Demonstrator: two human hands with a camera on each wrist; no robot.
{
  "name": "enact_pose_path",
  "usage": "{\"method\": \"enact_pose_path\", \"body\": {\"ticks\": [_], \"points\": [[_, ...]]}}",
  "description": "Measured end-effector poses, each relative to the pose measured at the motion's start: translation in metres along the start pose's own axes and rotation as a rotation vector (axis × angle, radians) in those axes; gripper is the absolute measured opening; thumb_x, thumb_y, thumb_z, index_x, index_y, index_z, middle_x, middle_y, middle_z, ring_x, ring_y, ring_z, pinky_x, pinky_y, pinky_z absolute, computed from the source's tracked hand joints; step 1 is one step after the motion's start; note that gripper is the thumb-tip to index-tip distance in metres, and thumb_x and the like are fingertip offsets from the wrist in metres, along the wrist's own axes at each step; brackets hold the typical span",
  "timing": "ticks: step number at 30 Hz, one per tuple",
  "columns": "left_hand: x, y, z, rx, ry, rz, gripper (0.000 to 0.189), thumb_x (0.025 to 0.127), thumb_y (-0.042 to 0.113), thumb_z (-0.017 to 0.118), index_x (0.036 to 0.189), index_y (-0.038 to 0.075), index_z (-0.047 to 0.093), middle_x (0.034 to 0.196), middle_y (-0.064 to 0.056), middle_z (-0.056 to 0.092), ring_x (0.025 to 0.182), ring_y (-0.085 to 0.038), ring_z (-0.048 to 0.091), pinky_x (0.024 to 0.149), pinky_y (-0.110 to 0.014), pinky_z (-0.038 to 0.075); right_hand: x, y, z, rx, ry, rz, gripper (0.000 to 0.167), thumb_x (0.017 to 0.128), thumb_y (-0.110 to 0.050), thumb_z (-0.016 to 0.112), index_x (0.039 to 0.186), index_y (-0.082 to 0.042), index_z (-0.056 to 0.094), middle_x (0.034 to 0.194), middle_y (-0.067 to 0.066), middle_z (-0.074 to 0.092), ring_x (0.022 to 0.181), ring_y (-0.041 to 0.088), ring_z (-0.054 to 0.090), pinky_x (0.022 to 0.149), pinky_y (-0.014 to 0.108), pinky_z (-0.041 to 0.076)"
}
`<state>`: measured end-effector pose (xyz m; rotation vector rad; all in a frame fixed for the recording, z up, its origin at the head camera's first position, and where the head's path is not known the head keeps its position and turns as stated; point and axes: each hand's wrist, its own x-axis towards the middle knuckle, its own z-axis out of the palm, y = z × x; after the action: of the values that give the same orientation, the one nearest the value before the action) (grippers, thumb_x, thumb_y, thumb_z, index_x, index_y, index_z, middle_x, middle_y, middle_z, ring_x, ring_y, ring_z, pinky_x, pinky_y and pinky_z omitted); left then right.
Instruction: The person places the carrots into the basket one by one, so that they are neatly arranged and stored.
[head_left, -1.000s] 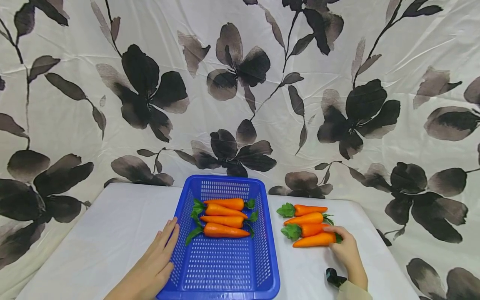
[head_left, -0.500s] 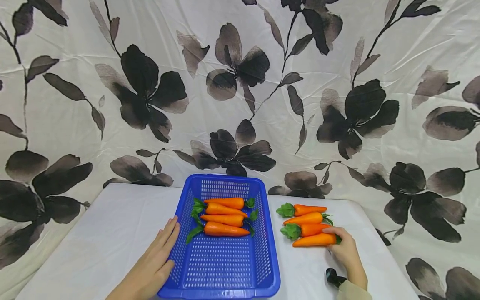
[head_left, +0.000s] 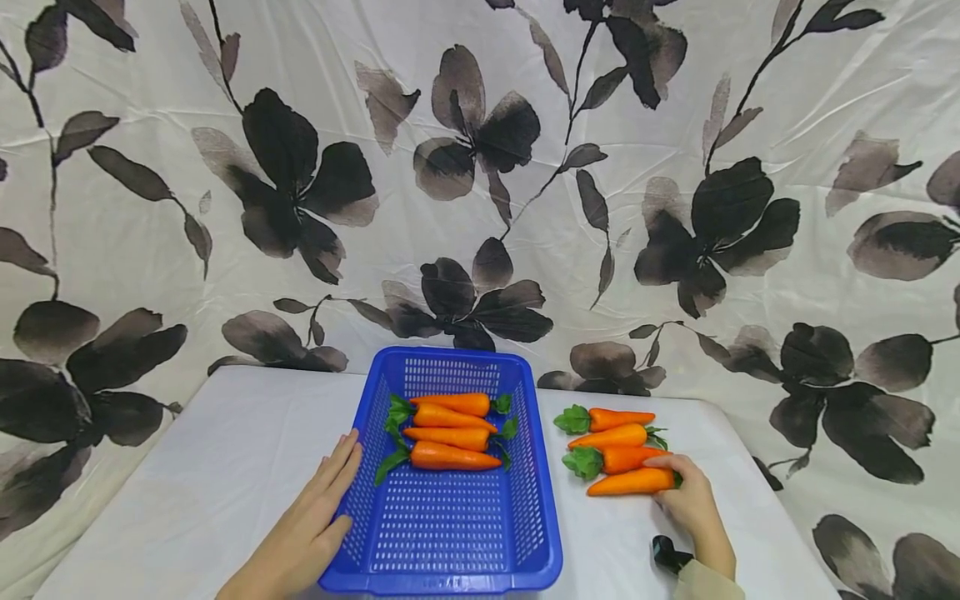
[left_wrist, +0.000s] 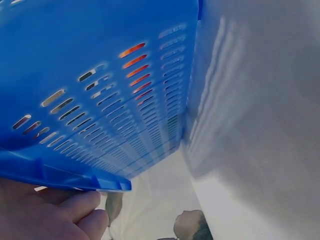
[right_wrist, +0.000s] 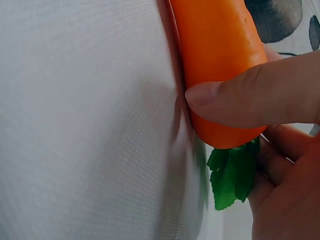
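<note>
My right hand (head_left: 684, 490) holds the nearest carrot (head_left: 630, 482) of the group lying right of the basket. In the right wrist view the thumb (right_wrist: 235, 102) presses its thick orange end, just above the green leaves (right_wrist: 232, 175); other fingers are partly hidden behind it. The carrot still lies on the white table. My left hand (head_left: 311, 521) rests along the left rim of the blue plastic basket (head_left: 551, 533), fingers nearly straight. From the left wrist, its fingers (left_wrist: 82, 205) show against the basket's edge. Inside the basket, several carrots (head_left: 453, 456) lie crosswise in a row.
More carrots (head_left: 611, 436) with green tops lie side by side beyond the held one. The white-covered table (head_left: 247, 433) extends either side of the basket. A floral cloth (head_left: 465, 208) hangs behind the table. A small black device (head_left: 667, 554) sits at my right wrist.
The basket, with its carrots, has shifted slightly away and to the right, my left hand moving along with it. My right hand stays at the nearest carrot, almost still.
</note>
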<state>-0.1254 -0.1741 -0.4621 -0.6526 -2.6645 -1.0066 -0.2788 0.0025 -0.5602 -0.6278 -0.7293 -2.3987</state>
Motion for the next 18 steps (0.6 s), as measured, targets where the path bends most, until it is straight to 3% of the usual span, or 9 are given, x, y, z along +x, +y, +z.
{"method": "enact_pose_path", "body": {"ticks": [1, 3, 5, 6, 10, 12, 17, 18], "points": [[0.0000, 0.0000, 0.0000, 0.001, 0.000, -0.001, 0.077, 0.084, -0.005, 0.054, 0.154, -0.005, 0.023, 0.166, -0.013, 0.009, 0.152, -0.022, 0.002, 0.112, -0.011, -0.006, 0.0002, -0.0002, 0.0002, -0.020, -0.001, -0.002, 0.057, 0.082, -0.080, 0.037, 0.132, -0.054, 0.045, 0.093, -0.040, 0.058, 0.096, -0.025, 0.050, 0.117, 0.025, 0.020], [0.0002, 0.0002, -0.0004, 0.005, 0.001, -0.003, 0.077, 0.084, -0.005, 0.054, 0.154, -0.005, 0.023, 0.166, -0.013, 0.009, 0.152, -0.023, 0.002, 0.112, -0.010, -0.006, 0.0026, -0.0003, -0.0005, 0.080, -0.004, 0.020, 0.047, 0.086, -0.074, 0.038, 0.125, -0.054, 0.052, 0.091, -0.038, 0.059, 0.089, -0.024, 0.052, 0.106, 0.013, 0.031], [0.0002, 0.0007, -0.0007, 0.011, 0.001, -0.003, 0.077, 0.084, -0.005, 0.055, 0.154, -0.005, 0.024, 0.166, -0.013, 0.009, 0.152, -0.025, 0.003, 0.112, -0.011, -0.007, 0.0035, 0.0001, -0.0010, 0.091, -0.012, 0.025, 0.046, 0.086, -0.074, 0.038, 0.124, -0.054, 0.052, 0.091, -0.039, 0.059, 0.088, -0.025, 0.052, 0.105, 0.011, 0.031], [0.0002, 0.0010, -0.0008, 0.013, -0.001, -0.003, 0.077, 0.084, -0.005, 0.055, 0.154, -0.005, 0.024, 0.166, -0.013, 0.009, 0.152, -0.025, 0.003, 0.112, -0.011, -0.007, 0.0034, 0.0004, -0.0012, 0.086, -0.018, 0.026, 0.047, 0.085, -0.075, 0.038, 0.124, -0.054, 0.052, 0.091, -0.039, 0.059, 0.087, -0.025, 0.051, 0.106, 0.012, 0.029], [-0.0001, 0.0017, -0.0007, 0.031, 0.001, 0.005, 0.076, 0.084, -0.004, 0.055, 0.154, -0.006, 0.024, 0.166, -0.013, 0.009, 0.152, -0.025, 0.003, 0.112, -0.012, -0.007, 0.0018, 0.0015, -0.0016, -0.055, -0.019, -0.010, 0.058, 0.080, -0.082, 0.037, 0.130, -0.055, 0.045, 0.092, -0.042, 0.056, 0.091, -0.028, 0.047, 0.120, 0.026, 0.004], [-0.0003, 0.0017, -0.0006, 0.040, 0.005, 0.014, 0.076, 0.084, -0.004, 0.055, 0.154, -0.006, 0.024, 0.165, -0.014, 0.010, 0.152, -0.023, 0.002, 0.112, -0.012, -0.007, 0.0017, 0.0015, -0.0016, -0.047, -0.023, -0.006, 0.056, 0.080, -0.081, 0.038, 0.129, -0.056, 0.046, 0.091, -0.042, 0.056, 0.090, -0.028, 0.047, 0.120, 0.026, 0.004], [-0.0008, 0.0015, -0.0001, 0.048, 0.022, 0.037, 0.075, 0.084, -0.005, 0.055, 0.153, -0.007, 0.025, 0.165, -0.016, 0.011, 0.152, -0.025, 0.004, 0.113, -0.012, -0.007, 0.0040, 0.0005, -0.0019, 0.093, -0.032, 0.025, 0.046, 0.084, -0.075, 0.039, 0.122, -0.054, 0.053, 0.090, -0.040, 0.059, 0.086, -0.025, 0.051, 0.109, 0.014, 0.027], [-0.0007, 0.0014, -0.0001, 0.047, 0.021, 0.037, 0.075, 0.084, -0.005, 0.055, 0.153, -0.007, 0.025, 0.165, -0.016, 0.011, 0.152, -0.025, 0.004, 0.113, -0.012, -0.007, 0.0033, 0.0001, -0.0014, 0.065, -0.025, 0.015, 0.048, 0.083, -0.076, 0.039, 0.124, -0.055, 0.052, 0.091, -0.040, 0.059, 0.087, -0.026, 0.051, 0.112, 0.017, 0.026]]}}
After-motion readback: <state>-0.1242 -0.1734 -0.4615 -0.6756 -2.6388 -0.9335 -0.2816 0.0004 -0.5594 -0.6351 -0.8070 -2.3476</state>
